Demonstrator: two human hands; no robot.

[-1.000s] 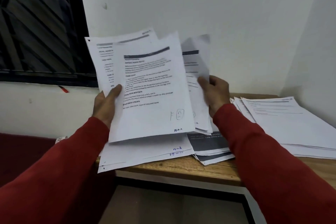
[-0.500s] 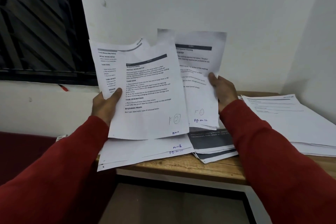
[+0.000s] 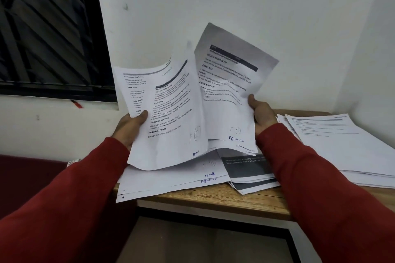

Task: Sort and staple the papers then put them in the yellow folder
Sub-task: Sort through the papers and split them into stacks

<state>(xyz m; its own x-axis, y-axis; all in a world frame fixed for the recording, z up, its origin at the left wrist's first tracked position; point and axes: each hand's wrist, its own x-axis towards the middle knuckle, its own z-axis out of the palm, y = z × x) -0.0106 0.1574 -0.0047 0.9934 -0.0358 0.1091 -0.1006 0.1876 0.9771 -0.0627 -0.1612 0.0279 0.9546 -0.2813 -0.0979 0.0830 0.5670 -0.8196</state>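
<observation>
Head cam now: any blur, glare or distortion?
Head view: dim, flat light, no glare; the white sheet in the right hand is soft and grey at its top corner; wide-angle bending curves the black window frame; print mostly soft.

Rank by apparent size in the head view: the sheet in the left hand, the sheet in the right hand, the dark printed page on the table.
1. Left-hand sheet and right-hand sheet: look alike, both curled, unranked.
2. Dark printed page: smallest, though partly covered.

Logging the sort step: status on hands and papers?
Left hand grips two sheets. Right hand grips the page-12 bundle. Loose stacks on the table; no stapler or yellow folder in view.
</observation>
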